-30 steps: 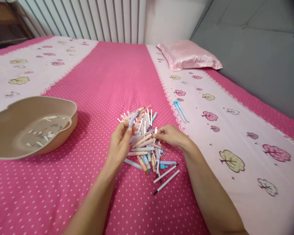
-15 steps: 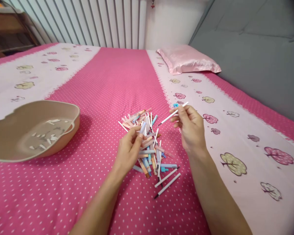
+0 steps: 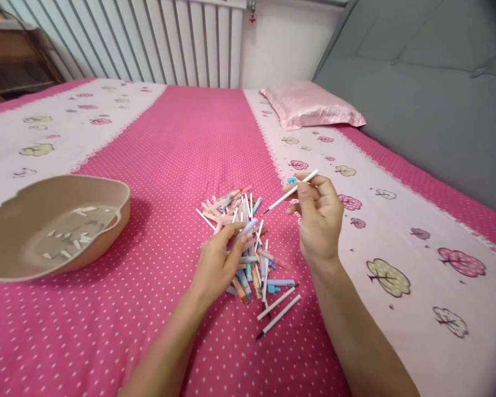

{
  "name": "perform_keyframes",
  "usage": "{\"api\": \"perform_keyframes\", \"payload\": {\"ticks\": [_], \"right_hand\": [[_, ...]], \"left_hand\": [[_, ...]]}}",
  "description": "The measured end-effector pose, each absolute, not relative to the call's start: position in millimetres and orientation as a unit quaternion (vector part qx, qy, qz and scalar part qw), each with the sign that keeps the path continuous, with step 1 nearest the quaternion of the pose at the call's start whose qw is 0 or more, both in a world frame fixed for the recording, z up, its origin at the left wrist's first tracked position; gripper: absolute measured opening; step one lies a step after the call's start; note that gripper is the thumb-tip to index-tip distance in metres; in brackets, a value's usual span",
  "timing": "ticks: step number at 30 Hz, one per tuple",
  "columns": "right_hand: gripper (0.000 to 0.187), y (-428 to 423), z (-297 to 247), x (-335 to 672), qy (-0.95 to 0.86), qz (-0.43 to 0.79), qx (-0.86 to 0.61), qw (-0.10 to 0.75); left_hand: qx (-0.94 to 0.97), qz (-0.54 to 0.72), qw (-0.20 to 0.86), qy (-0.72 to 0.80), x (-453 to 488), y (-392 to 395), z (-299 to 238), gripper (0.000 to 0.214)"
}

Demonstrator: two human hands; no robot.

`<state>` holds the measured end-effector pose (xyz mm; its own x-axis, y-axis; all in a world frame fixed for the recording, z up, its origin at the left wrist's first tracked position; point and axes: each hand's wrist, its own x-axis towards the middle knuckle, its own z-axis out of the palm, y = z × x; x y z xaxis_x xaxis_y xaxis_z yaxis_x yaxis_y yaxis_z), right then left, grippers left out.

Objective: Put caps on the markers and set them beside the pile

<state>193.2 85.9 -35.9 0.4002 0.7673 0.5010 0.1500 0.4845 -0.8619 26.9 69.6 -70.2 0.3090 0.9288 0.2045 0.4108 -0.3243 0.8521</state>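
While the pile of pens [image 3: 248, 242] sits mid-bed [image 3: 182, 143] on the pink dotted cover, both hands are working at it.

- Left hand [image 3: 219, 264]: on the near-left edge of the pile, fingers curled and pinching a pale blue pen piece [image 3: 247, 226] that points up-right over the pile. Closed on it.
- Right hand [image 3: 320, 220]: raised just right of the pile and clear of it, thumb and fingertips gripping a thin white pen [image 3: 291, 192]. The pen is tilted, dark tip down-left toward the pile, other end sticking out up-right past the fingers.
- Pile: mixed white, blue, orange and pink pens, crossed in all directions.
- Two white pens [image 3: 279, 309] lie side by side at the near edge of the pile, dark tips toward the person.
- A bit of blue [image 3: 291, 180] shows just behind the right hand, far-right of the pile. Mostly hidden, can't tell what it is.
- Tan bowl [image 3: 103, 245]: well left of the pile, on the cover, with small white bits [image 3: 72, 231] on its bottom.
- Pink pillow [image 3: 310, 105]: far beyond the pile, to the right, against the grey headboard [image 3: 417, 82].
- White radiator [image 3: 169, 38]: on the wall straight beyond the pile.
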Motion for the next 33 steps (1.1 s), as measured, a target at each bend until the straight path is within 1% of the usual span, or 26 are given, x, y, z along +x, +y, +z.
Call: {"api": "perform_keyframes", "payload": {"ticks": [4,9,11,14,16,19,23,25,29,31,33], "right_hand": [[0.018,85.3,-37.0,190.8,-0.517,0.238,-0.466,0.677],[0.020,84.3,-38.1,187.6,-0.536,0.263,-0.469,0.650],[0.026,83.1,-37.8,185.7,-0.544,0.268,-0.471,0.640],[0.042,80.7,-36.7,182.0,-0.555,0.259,-0.473,0.633],[0.045,79.4,-36.5,179.4,-0.563,0.257,-0.473,0.627],[0.041,78.7,-38.4,175.7,-0.576,0.269,-0.469,0.613],[0.024,77.5,-42.7,170.2,-0.610,0.289,-0.453,0.582],[0.021,76.0,-43.5,167.9,-0.629,0.292,-0.450,0.563],[0.031,74.5,-41.5,167.6,-0.642,0.307,-0.441,0.547],[0.039,76.4,-41.5,170.2,-0.640,0.318,-0.437,0.546],[0.041,80.0,-43.8,173.4,-0.639,0.321,-0.443,0.541]], "left_hand": [[0.720,0.366,0.376,0.454,27.8,68.8,-68.9,0.027],[0.679,0.401,0.429,0.439,29.4,66.2,-67.9,0.027],[0.663,0.407,0.452,0.436,29.9,65.3,-68.1,0.027],[0.655,0.390,0.481,0.432,30.3,64.4,-67.8,0.027],[0.652,0.376,0.501,0.427,30.4,64.0,-66.6,0.027],[0.628,0.375,0.541,0.414,30.9,63.2,-63.2,0.027],[0.570,0.396,0.601,0.396,32.1,62.4,-59.6,0.029],[0.547,0.409,0.618,0.390,32.3,62.4,-59.6,0.032],[0.528,0.428,0.618,0.395,29.6,65.1,-61.5,0.032],[0.534,0.449,0.595,0.398,25.6,68.5,-62.1,0.029],[0.539,0.485,0.556,0.406,19.3,73.3,-62.0,0.024]]}}
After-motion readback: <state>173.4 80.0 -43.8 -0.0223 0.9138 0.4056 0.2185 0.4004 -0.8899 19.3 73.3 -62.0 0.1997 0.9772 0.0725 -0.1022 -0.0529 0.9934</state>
